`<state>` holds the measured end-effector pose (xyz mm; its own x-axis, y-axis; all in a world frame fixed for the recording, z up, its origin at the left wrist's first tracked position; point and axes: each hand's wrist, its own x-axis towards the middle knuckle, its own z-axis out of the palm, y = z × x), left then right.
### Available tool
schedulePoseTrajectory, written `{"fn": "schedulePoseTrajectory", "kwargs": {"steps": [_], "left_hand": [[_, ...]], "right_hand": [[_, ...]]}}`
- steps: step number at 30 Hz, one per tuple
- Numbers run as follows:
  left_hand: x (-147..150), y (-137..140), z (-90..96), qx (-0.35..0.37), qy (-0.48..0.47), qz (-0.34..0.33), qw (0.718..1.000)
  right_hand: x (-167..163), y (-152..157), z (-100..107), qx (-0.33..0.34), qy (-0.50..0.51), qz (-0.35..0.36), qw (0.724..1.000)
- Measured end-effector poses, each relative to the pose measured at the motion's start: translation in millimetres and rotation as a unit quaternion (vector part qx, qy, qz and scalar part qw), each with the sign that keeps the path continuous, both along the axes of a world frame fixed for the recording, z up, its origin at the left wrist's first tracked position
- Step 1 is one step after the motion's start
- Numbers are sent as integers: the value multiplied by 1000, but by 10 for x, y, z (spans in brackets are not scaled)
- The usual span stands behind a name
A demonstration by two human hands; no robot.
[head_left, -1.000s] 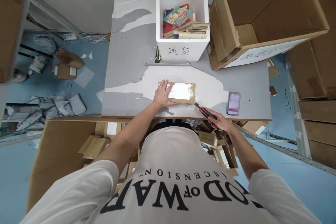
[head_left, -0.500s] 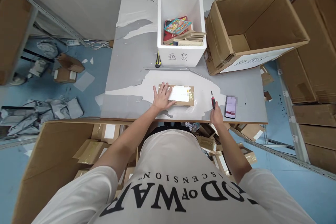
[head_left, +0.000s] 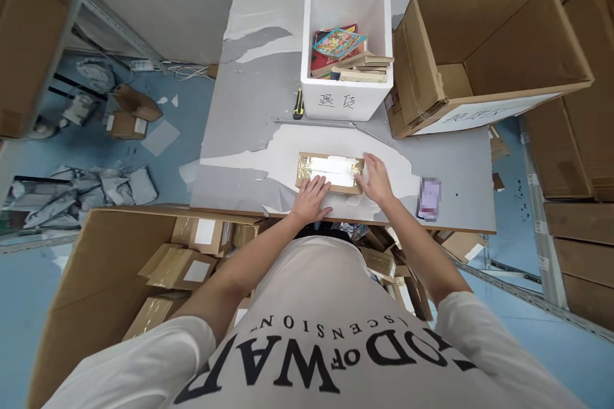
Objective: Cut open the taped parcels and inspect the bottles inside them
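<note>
A small cardboard box (head_left: 330, 172), sealed with clear tape and bearing a white label, lies on the table before me. My left hand (head_left: 311, 200) rests on its near left edge, fingers stretched out over the top. At the box's right end is my right hand (head_left: 377, 180), its curled fingers blurred by motion. The red and black utility knife it held shows nowhere on the table and is hidden by the hand. A phone (head_left: 428, 198) lies to the right of that hand.
Behind the box stands a white foam bin (head_left: 343, 102) of books, beside a yellow and black cutter (head_left: 298, 104). A large open carton (head_left: 417, 70) stands at the back right. Below the table's left front is a big carton (head_left: 71, 294) holding several parcels. Torn white sheeting (head_left: 283, 140) covers parts of the table.
My right hand has moved from beside the phone leftward to the box's right end. My left hand has slid from the box's left top to its near edge. The view has shifted slightly.
</note>
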<state>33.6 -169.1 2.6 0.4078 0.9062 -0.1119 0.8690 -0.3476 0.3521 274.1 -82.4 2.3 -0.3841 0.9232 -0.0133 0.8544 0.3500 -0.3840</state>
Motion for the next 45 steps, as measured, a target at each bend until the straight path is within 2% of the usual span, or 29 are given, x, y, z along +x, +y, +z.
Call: {"fn": "schedulePoseTrajectory", "kwargs": {"steps": [2,4,7,11,18,21,24,29,31,33,34,36,38,40,42,45], "left_hand": [[-8,16,-1,-5,0,-2,1000],[-17,24,-3,-8,-3,-5,1000],[-38,22,-14,-9,-5,-14,1000],[-68,11,-35,-6,-1,-23,1000],[-85,18,-26,-7,2,-43,999],[-90,11,-24,-8,1,-41,999],[-94,0,-33,-4,-1,-35,999],[-71,-2,-59,-1,-3,-34,999],[-76,16,-51,0,-9,-28,1000],[-131,72,-15,3,-15,-16,1000],[-186,121,14,5,-16,-8,1000],[-355,264,79,11,-12,8,1000],[-578,452,124,15,-8,9,1000],[-802,650,111,4,-24,-51,998],[-975,812,31,-19,-57,-107,992],[-1094,930,-155,-19,-115,-129,985]], "right_hand": [[-276,201,143,-5,-49,123,991],[-510,304,211,-18,-109,174,979],[-700,319,223,-19,-190,189,963],[-738,336,277,-8,-246,236,940],[-800,657,574,-102,-270,281,915],[-798,816,661,-131,-251,262,922],[-773,977,681,-133,-235,220,937],[-804,1169,511,-131,-200,135,961],[-825,1136,404,-96,-192,91,973],[-813,1016,323,-30,-168,62,983],[-790,930,302,5,-151,61,987],[-719,727,305,44,-121,122,984],[-656,516,352,26,-111,228,967],[-647,335,412,-32,-129,275,952],[-706,205,465,-94,-160,235,954],[-851,62,514,-140,-191,163,958]]}}
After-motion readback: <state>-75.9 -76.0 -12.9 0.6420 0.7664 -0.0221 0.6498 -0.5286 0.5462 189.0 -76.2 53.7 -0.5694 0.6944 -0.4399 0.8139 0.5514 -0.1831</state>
